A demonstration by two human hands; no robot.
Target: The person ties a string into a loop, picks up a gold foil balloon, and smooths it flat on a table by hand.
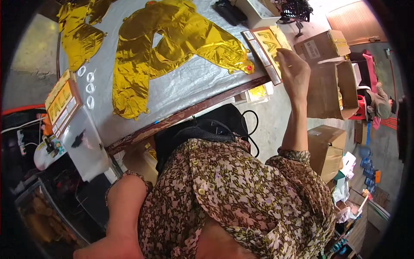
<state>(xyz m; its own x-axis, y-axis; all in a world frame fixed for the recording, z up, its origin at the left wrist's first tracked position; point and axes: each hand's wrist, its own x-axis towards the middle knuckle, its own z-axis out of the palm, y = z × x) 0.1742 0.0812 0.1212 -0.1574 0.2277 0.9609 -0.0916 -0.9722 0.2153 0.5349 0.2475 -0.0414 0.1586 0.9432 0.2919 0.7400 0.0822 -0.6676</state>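
Observation:
My right hand (294, 73) is closed, its fingers pinched together at the right side of a yellow printed package (264, 43) with a white label strip. The package overlaps the near right corner of the table. A large gold foil balloon (168, 39), shaped like the letter A and lying flat, spreads over the tabletop just left of that package. A small red spot marks its right leg tip. At the lower left, my left forearm (123, 216) runs down to the picture's edge, and the hand itself is out of sight.
Silvery sheeting covers the table (189, 88). At its left lie another gold foil balloon (79, 41), several white rings (90, 88) and a second yellow package (63, 103). Cardboard boxes (330, 88) stand on the right; a person (379, 101) is farther off.

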